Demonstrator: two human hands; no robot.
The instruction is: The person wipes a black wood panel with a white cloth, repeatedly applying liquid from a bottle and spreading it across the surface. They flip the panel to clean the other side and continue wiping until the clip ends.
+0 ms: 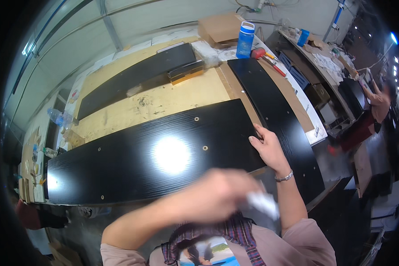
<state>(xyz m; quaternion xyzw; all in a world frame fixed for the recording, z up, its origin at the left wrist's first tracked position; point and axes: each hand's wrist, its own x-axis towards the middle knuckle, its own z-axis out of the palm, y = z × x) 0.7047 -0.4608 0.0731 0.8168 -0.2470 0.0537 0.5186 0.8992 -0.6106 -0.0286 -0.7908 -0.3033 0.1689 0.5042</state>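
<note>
A long black wood-grain board [133, 164] lies across the near side of the table, with small round metal inserts in its top. My right hand [269, 146] grips the board's right end, thumb on top and fingers at the edge. Smeared by motion, my left hand [219, 190] is above the board's near edge, in front of my body. From it sticks out a white cloth [264, 205], too blurred to make out its exact kind. A second black board [275, 106], narrower and with small holes, lies beside my right hand.
Farther back on the table [150, 104] are another black board [137, 77] and a small stack of dark pieces [186, 73]. A blue water bottle [245, 41], a red-headed tool [258, 53] and a cardboard box [219, 29] stand behind. Another person [377, 104] works at far right.
</note>
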